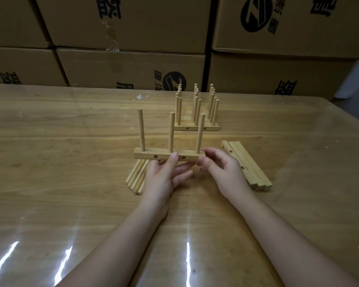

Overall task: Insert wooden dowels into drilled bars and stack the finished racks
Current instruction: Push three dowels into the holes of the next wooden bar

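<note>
The drilled bar (149,155), three dowels (171,133) upright in it, is held over the desk (71,141): the left hand (164,179) grips its middle, thumb in front and fingers (183,168) beneath, the right hand (222,168) pinches its right end. Finished racks (196,126) stand behind, well apart.

Dim, warm light comes from overhead. It throws white glare streaks across the glossy surface (50,141) nearest me, left and right. Only faint, soft shadows lie under my left hand (164,179) and right hand (222,168). The far boxes (133,23) bow at the picture's edges, slightly soft.
</note>
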Demonstrator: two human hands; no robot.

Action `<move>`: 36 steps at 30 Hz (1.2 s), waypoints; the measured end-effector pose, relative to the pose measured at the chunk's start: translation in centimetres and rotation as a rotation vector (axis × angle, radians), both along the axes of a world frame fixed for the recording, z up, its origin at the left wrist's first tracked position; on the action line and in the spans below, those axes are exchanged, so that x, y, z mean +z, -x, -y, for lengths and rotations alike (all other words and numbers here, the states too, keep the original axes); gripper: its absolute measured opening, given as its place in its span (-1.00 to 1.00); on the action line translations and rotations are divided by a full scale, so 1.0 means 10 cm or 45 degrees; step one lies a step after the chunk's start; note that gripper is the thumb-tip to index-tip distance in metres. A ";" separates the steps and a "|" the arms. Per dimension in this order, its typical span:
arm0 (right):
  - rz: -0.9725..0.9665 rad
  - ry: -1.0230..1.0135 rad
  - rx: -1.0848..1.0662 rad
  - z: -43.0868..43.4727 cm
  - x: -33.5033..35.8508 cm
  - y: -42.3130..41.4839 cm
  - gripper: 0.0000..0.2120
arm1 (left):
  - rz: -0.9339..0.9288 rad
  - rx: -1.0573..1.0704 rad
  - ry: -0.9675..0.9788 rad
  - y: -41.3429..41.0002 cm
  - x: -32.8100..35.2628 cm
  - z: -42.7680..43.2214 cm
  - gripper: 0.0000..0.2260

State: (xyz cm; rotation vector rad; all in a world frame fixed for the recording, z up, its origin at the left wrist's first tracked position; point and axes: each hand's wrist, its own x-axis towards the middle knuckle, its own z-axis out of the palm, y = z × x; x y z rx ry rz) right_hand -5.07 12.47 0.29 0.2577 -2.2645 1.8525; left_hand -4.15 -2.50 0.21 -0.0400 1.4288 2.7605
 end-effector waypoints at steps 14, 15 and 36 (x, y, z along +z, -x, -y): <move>0.122 0.276 -0.117 -0.09 0.02 0.03 -0.86 | -0.190 0.347 0.190 0.01 0.03 0.07 -0.71; 0.121 0.266 -0.101 -0.09 0.02 0.02 -0.86 | -0.195 0.358 0.200 0.02 0.02 0.06 -0.70; 0.078 0.234 0.032 -0.07 0.02 -0.01 -0.83 | -0.058 0.481 0.313 0.10 -0.05 0.07 -0.75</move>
